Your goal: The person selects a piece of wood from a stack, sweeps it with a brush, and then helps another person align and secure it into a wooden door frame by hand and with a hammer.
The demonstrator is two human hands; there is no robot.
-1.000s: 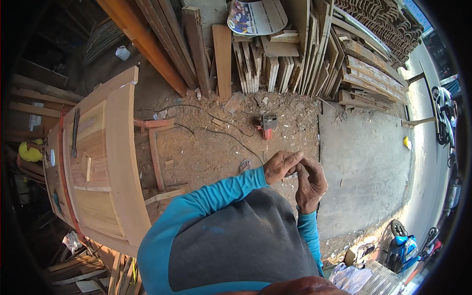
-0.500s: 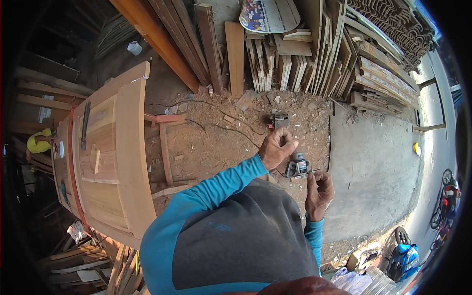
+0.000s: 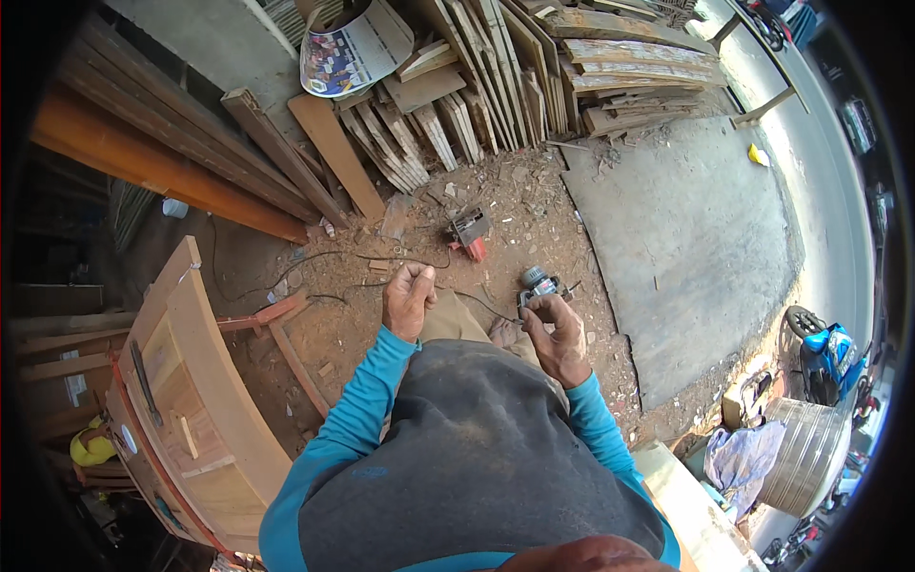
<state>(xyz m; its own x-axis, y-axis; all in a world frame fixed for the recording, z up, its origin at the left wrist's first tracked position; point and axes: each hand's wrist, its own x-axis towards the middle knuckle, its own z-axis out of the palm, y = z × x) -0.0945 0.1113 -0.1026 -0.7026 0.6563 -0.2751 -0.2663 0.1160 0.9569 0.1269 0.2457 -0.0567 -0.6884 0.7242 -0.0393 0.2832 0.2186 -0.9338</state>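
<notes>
My left hand is held up in front of my body, its fingers curled into a pinch. My right hand is level with my chest, thumb and forefinger pressed together. Whatever the two hands hold, if anything, is too small to make out. Just past my right hand, a grey handheld power tool with a round ribbed top rests on the dirt floor. Farther off, ahead of my left hand, lies a red power tool with a flat metal plate facing up.
Black cords trail over the debris. At the left, a wooden door panel lies on a reddish trestle. Planks lean along the far side. A grey slab covers the ground at right. A person in yellow is far left.
My view has turned, so the planks and door panel sit differently. My left hand has come back closer to my body and farther from my right hand. Both stay pinched.
</notes>
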